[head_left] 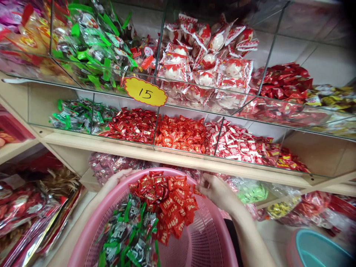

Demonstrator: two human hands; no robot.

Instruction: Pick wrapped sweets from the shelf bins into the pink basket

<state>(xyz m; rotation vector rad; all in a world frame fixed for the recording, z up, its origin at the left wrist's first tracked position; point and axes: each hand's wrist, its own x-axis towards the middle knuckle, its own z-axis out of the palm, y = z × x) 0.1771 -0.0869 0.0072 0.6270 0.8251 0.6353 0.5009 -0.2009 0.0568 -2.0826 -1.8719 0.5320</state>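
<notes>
The left hand (118, 178) clasps the far rim of the pink basket (207, 237). The right hand's (215, 191) grip pinches a red candy (198, 191) at the opposite rim, just beside the red candy pile (167, 202). A steady basket would likely keep wrappers from spilling.

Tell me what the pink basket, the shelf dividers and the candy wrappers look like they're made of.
Pink basket: likely moulded plastic, matte, with fine mesh holes. Shelf dividers: clear glass or acrylic, see-through with reflections; can't tell which. Red candy wrappers: shiny plastic or foil film, crinkled and glinting.
</notes>
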